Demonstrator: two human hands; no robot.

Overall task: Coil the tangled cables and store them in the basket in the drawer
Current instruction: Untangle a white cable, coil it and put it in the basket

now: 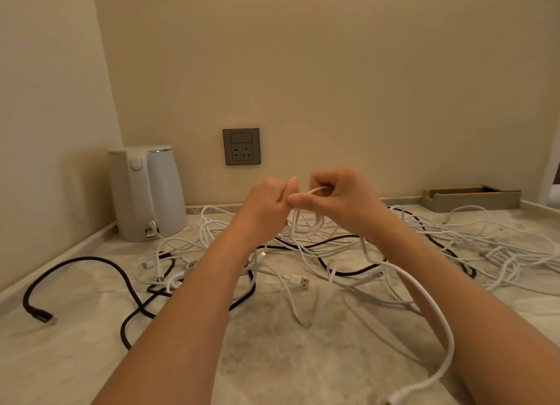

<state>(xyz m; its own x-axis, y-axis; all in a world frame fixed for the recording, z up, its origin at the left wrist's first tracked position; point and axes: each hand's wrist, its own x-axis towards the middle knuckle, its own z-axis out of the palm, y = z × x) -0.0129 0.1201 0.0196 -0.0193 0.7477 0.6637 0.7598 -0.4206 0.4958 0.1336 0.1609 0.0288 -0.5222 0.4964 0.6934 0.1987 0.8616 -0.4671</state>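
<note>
L hand (266,200), R hand (342,200) — fingers pinching white cable (424,293), above tangle (169,279); kettle (151,192) back-left

The light is warm, yellowish and a bit dim. It spreads softly over the beige wall (333,71), with no hard glare. Faint shadows lie under the white cables (295,280) on the marble counter (272,359). The kettle (163,186) has a pale shine on its side. Straight lines bend near the edges. The whole picture looks soft, and the far right cables may be blurred.
</note>
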